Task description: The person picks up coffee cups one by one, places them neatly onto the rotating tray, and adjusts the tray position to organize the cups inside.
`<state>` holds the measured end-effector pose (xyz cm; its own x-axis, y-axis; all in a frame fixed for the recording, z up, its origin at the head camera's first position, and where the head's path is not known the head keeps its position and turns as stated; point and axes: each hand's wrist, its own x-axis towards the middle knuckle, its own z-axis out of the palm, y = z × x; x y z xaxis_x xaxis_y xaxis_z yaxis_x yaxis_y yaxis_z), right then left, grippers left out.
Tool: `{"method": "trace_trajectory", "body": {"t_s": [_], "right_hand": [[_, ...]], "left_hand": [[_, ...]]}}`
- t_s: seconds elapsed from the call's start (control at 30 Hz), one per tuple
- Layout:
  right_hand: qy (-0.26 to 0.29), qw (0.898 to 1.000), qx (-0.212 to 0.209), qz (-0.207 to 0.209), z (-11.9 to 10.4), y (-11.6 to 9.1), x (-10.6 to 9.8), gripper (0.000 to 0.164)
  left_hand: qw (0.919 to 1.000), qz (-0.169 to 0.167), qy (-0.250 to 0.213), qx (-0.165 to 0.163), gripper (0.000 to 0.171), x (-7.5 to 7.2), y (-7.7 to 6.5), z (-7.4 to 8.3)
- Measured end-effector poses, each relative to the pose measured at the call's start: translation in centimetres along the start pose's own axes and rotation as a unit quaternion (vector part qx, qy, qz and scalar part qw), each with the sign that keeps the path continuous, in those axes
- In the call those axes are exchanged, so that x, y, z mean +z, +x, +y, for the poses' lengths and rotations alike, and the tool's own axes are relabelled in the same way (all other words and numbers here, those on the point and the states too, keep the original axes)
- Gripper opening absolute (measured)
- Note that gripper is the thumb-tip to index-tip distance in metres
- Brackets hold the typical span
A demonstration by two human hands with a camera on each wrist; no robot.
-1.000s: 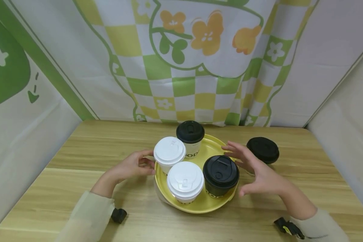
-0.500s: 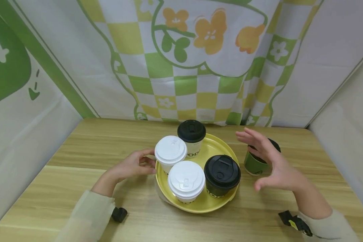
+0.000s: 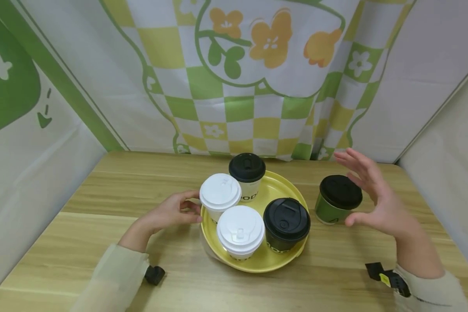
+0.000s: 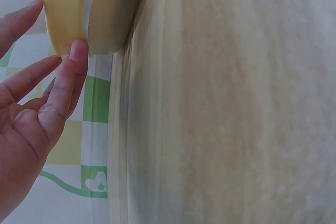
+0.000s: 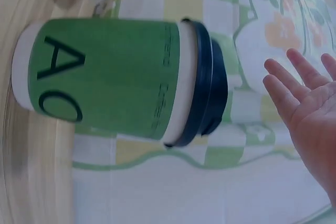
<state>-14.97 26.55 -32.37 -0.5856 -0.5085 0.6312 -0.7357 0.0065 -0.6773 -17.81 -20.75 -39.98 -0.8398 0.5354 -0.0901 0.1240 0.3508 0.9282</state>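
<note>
A round yellow tray lies on the wooden table, bearing two white-lidded cups, a dark cup with a black lid and a pale cup with a black lid. My left hand touches the tray's left rim with its fingertips, as the left wrist view also shows on the yellow rim. To the right of the tray stands a green paper cup with a black lid, upright on the table. Beside that cup my right hand is held with spread fingers, apart from it and holding nothing.
A checkered curtain with flowers hangs behind the table's back edge. White fabric walls close in both sides. Bare wooden tabletop shows around the tray.
My right hand has moved right, from the tray's right edge past the green cup to its far side. The left hand has stayed at the tray rim.
</note>
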Motion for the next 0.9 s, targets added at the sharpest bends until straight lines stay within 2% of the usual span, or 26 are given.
{"method": "trace_trajectory", "body": {"t_s": [0.23,0.37,0.67,0.9], "right_hand": [[-0.008,0.999,0.019,0.047,0.4,-0.9,-1.6,0.113],[-0.032,0.995,0.064,0.062,0.6,-1.5,-2.1,0.107],[-0.126,0.979,0.160,0.020,1.3,-2.5,-2.8,0.103],[-0.133,0.967,0.218,-0.008,2.7,-3.5,-3.5,0.099]], "left_hand": [[1.0000,0.000,0.000,0.005,0.067,0.1,-0.1,0.0],[1.0000,0.002,0.001,0.006,0.066,0.1,-0.1,-0.1],[1.0000,0.004,0.000,0.006,0.066,0.1,-0.1,-0.2],[1.0000,0.006,0.001,0.008,0.066,0.2,0.0,0.0]]}}
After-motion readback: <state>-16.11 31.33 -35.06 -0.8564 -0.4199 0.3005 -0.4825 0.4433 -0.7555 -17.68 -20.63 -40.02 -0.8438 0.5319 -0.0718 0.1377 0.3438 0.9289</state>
